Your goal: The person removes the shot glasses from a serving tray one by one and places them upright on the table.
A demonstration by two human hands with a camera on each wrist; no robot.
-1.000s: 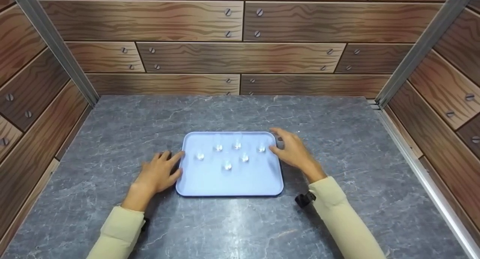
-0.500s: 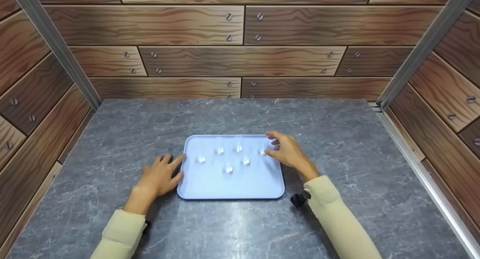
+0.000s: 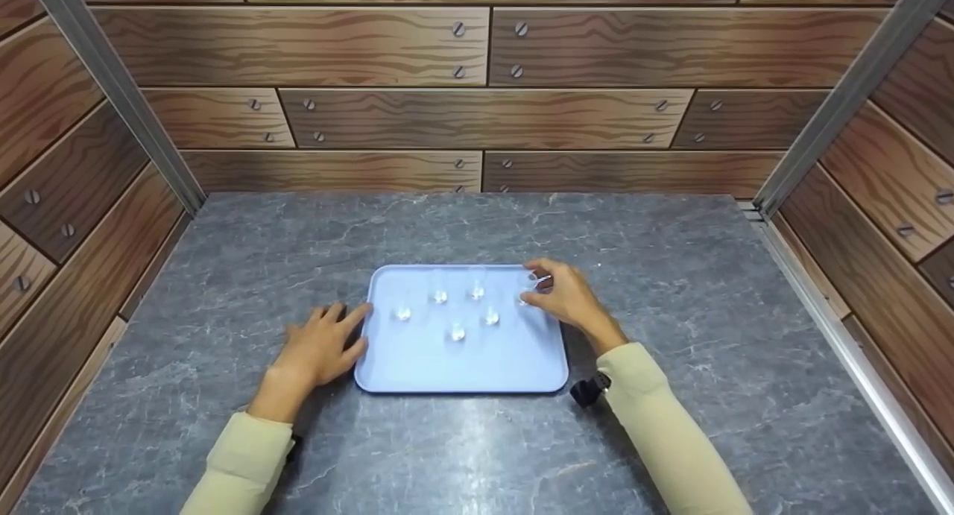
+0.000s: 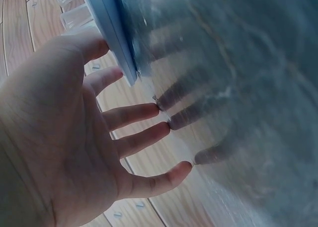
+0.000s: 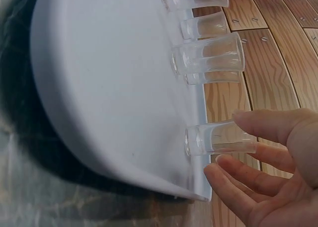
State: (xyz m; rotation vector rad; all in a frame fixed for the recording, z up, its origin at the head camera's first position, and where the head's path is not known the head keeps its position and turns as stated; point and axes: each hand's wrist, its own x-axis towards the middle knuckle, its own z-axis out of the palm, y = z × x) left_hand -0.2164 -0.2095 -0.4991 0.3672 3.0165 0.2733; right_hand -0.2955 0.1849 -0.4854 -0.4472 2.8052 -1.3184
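A pale blue tray [image 3: 462, 370] lies on the table and bears several small clear shot glasses [image 3: 456, 333], all upright. My right hand [image 3: 566, 295] is over the tray's far right corner. It pinches the rightmost shot glass [image 5: 218, 138] near its rim, thumb on one side and fingers on the other; the base appears to be on the tray. At the tray's left edge, my left hand [image 3: 313, 351] has its fingers spread, thumb and index finger touching the rim. In the left wrist view the other fingertips of the left hand [image 4: 64, 132] rest on the tabletop.
The grey marbled table [image 3: 462, 455] extends around the tray on all sides. Wood-patterned walls [image 3: 477, 116] stand at the back and sides, with metal posts [image 3: 842, 90] at the corners. Other shot glasses [image 5: 211, 54] stand close left of the pinched one.
My right hand has moved left and inward from the tray's right edge, and its thumb and fingers have come together on the rightmost shot glass. The left hand has stayed in place.
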